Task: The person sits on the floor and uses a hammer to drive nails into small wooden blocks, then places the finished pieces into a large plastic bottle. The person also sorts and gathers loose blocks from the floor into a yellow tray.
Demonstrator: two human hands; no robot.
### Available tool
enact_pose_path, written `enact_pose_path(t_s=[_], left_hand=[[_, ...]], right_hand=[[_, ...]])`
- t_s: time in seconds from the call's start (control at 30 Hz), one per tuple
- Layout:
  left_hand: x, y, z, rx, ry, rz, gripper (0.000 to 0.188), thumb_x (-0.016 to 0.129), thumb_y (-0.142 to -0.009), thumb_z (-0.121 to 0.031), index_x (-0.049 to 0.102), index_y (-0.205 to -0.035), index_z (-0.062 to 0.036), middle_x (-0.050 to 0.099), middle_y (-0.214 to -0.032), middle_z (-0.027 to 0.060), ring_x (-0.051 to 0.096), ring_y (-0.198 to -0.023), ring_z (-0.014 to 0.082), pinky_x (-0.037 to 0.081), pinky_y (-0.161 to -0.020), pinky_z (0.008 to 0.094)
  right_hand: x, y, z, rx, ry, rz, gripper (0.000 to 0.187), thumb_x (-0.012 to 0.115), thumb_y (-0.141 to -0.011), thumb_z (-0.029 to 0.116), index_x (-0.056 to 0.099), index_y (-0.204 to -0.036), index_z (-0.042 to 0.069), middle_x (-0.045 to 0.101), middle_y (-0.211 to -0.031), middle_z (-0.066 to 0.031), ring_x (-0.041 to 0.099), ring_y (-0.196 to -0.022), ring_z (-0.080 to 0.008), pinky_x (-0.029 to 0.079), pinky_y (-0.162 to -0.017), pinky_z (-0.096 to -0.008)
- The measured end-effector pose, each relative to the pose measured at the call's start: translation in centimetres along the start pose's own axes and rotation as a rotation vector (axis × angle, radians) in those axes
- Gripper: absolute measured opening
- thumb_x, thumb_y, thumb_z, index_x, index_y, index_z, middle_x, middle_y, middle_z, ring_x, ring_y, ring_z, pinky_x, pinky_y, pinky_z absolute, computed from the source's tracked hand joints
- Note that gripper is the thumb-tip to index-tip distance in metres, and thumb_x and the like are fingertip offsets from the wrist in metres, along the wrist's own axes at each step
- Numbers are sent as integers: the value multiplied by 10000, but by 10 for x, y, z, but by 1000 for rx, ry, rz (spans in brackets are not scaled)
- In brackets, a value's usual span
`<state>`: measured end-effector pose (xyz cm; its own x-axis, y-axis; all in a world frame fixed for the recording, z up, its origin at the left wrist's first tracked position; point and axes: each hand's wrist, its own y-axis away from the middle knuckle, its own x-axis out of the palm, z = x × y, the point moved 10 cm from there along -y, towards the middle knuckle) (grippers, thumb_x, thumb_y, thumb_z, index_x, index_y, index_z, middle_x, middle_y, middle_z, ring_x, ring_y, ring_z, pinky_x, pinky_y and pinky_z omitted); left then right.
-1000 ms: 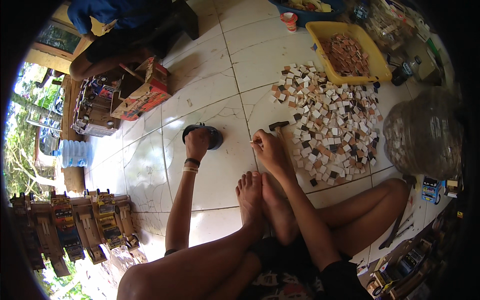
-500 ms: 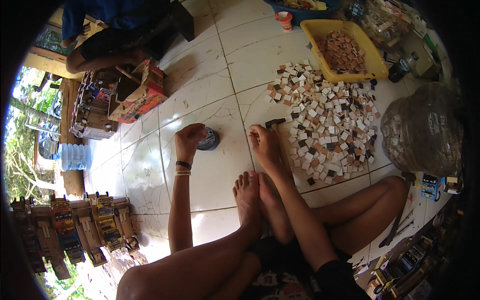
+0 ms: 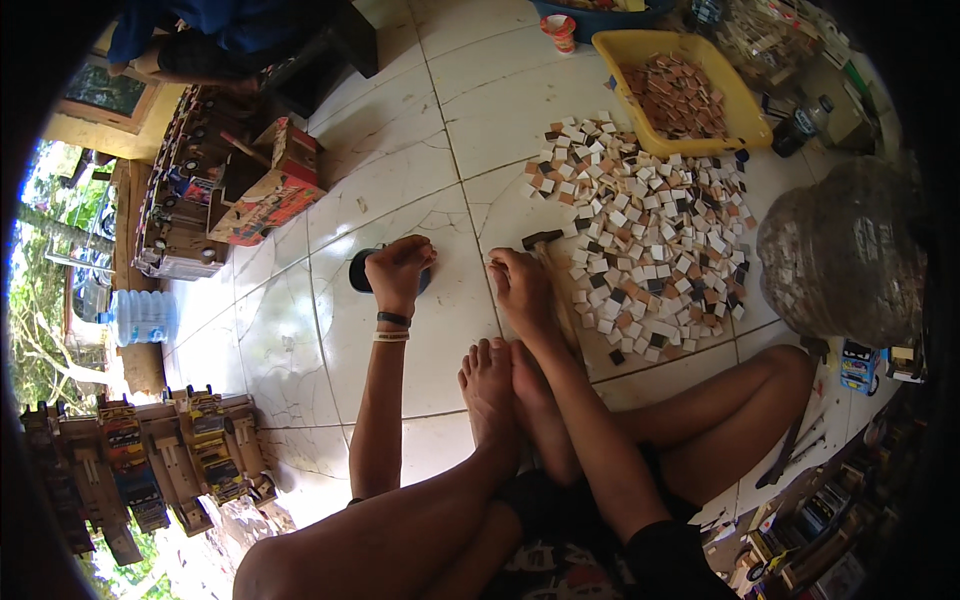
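My left hand (image 3: pixel 399 276), with a dark band and a pale band at the wrist, hovers over a small dark round container (image 3: pixel 361 272) and hides most of it. Its fingers are pressed together; whatever they may hold is too small to name. To the right, my right hand (image 3: pixel 522 287) is curled above the tiles, thumb and forefinger pinched at something I cannot make out. Right beside it a hammer (image 3: pixel 543 240) lies on the floor, wooden handle pointing toward me. A spread heap of small square tile-like pieces (image 3: pixel 650 240), white, brown and black, begins just past the hammer.
A yellow basin (image 3: pixel 752 110) of brown pieces stands behind the heap, near a red-and-white cup (image 3: pixel 558 34) and a dark bottle (image 3: pixel 803 128). A bulging clear sack (image 3: pixel 835 265) sits at right. Wooden toy trucks (image 3: pixel 150 455) and a cardboard box (image 3: pixel 268 185) are left; another person (image 3: pixel 215 35) sits beyond.
My left hand has moved right, across the dark container, whose rim now shows on the hand's left side. My right hand stays pinched in nearly the same place. The view has shifted slightly.
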<state>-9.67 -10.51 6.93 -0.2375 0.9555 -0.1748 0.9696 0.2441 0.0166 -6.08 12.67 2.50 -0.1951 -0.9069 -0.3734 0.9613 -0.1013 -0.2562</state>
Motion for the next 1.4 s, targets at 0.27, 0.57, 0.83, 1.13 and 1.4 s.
enact_pose_path(t_s=[0.27,0.57,0.83,1.13,1.4], left_hand=[[33,3,8,7,19,46,148,761,-864,73,764,-1010,95,786,-930,126,767,-849,181,651,-785,292],[67,17,40,76,7,-2,119,793,-886,1,782,-990,57,802,-905,91,731,-844,120,577,-788,265],[71,14,44,86,224,-69,88,770,-902,28,764,-977,74,783,-908,88,754,-863,155,598,-806,280],[85,14,47,13,180,-19,127,736,-930,45,731,-1046,97,762,-981,113,758,-925,196,614,-843,296],[84,14,51,47,247,-46,82,768,-895,48,768,-975,69,774,-893,65,721,-849,120,587,-802,270]], right_hand=[[-12,-5,18,-168,15,-96,139,780,-882,60,728,-1011,57,706,-949,-127,683,-936,-348,538,-784,-436],[-6,-29,-11,-53,-1,-47,161,800,-830,23,740,-978,38,705,-949,-139,693,-905,-348,538,-790,-430],[-4,-27,-12,-48,54,-25,146,737,-856,9,741,-1001,30,692,-957,-148,681,-910,-381,534,-811,-470],[-4,-29,-13,-37,67,-13,85,744,-898,76,755,-972,35,701,-960,-146,691,-907,-376,543,-795,-465],[-4,-28,-12,-44,42,-13,89,744,-907,80,754,-984,36,705,-959,-143,695,-906,-371,543,-792,-461]])
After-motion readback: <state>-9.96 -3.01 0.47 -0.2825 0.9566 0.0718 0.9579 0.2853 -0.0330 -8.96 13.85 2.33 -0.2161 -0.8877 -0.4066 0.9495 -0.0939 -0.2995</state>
